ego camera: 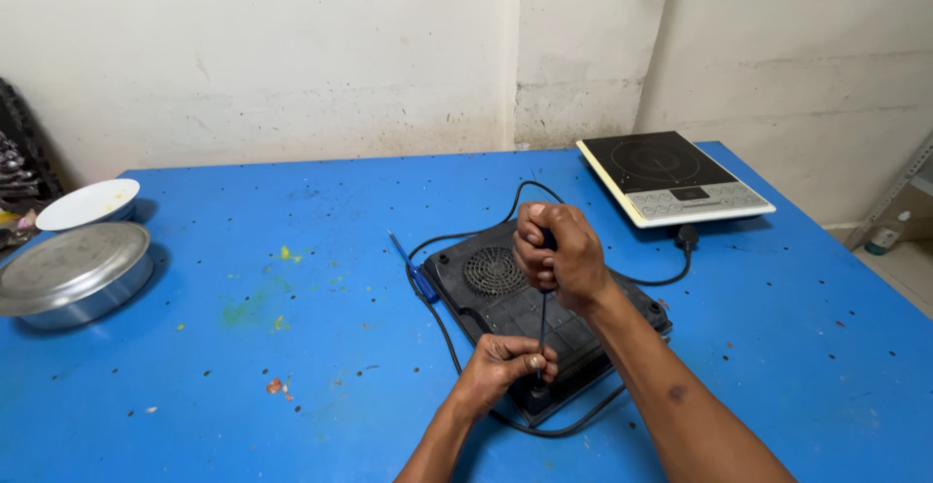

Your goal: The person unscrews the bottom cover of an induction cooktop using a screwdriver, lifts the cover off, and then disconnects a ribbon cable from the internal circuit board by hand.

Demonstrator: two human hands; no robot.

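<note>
While your right hand (pixel 562 259) is clamped on the thin screwdriver (pixel 542 332), your left hand (pixel 505 362) pinches its tip; the upturned black plastic cooktop (pixel 486 293) near the worktop's (pixel 243 347) front edge looks stiff, light.

The right hand (pixel 559 258) wraps the screwdriver (pixel 542 332) handle, hiding most of it. The left hand (pixel 505 364) covers the tip, so the screw cannot be seen. At nine o'clock, the frame edge cuts off the metal pan (pixel 73 274); at three o'clock, a small bottle (pixel 882 238) is too small to make out.

White bowl (pixel 87 203) and steel pan (pixel 73 274) far left; second cooktop (pixel 673 177) far right.
</note>
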